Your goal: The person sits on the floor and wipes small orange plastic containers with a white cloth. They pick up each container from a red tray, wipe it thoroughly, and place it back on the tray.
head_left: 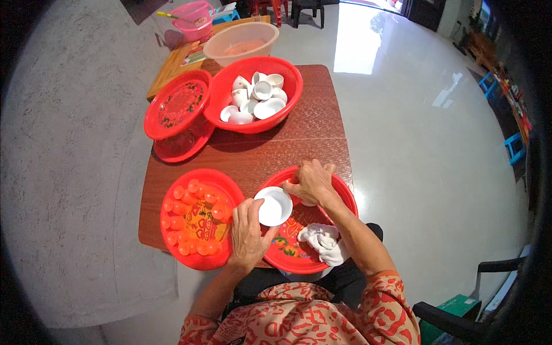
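My left hand (248, 236) grips a small white bowl (275, 207) by its side, tilted so that its inside shows, over the left edge of a red basin (295, 263). My right hand (313, 183) is at the far part of that basin, its fingers curled down; what they close on is mostly hidden, with a bit of white and orange showing below. A crumpled white cloth (323, 241) lies in the basin under my right forearm. Left of my left hand stands a red tray (202, 263) with several small orange cups (178, 222).
Beyond, on the brown table (244, 161), a large red basin (296, 103) holds several white bowls and cups (269, 108). Two red trays (178, 106) lean beside it. Farther back are a pale translucent basin (215, 43) and a pink basket (195, 20). A black-armed chair (440, 322) stands at right.
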A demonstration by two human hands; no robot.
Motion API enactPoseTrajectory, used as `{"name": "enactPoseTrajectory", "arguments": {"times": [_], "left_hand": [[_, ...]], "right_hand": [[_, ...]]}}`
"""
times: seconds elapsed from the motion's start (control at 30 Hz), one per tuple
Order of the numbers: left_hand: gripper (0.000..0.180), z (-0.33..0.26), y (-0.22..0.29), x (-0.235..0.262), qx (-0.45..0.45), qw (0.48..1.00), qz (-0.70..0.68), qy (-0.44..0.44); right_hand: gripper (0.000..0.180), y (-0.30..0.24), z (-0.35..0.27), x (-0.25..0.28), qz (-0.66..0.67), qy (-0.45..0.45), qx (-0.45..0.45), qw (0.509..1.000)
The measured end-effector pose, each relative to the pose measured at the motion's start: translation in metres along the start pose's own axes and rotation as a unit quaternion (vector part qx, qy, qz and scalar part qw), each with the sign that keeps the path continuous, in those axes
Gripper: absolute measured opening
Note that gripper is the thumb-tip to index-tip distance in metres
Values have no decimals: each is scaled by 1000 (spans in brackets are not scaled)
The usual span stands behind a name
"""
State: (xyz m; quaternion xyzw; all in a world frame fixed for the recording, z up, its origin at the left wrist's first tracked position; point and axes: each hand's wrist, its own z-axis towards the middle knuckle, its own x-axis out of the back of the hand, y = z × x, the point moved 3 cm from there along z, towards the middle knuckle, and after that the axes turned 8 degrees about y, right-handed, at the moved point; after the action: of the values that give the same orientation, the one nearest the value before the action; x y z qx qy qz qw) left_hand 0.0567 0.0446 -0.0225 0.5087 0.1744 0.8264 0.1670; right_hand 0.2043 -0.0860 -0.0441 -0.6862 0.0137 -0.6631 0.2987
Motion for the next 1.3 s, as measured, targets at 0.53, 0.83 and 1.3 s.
{"name": "enactPoseTrajectory", "arguments": {"times": [0.53,0.83,1.3], "left_hand": [[68,-1,30,24,-27,976,-207,65],[57,-25,40,16,-38,913,-405,32],[42,-43,22,4,261,708,-645,-121]], "right_hand": [[42,-1,-110,61,481,159,126,853],[50,-20,-154,51,535,168,144,816],[53,-4,-161,12,-57,158,113,979]]}}
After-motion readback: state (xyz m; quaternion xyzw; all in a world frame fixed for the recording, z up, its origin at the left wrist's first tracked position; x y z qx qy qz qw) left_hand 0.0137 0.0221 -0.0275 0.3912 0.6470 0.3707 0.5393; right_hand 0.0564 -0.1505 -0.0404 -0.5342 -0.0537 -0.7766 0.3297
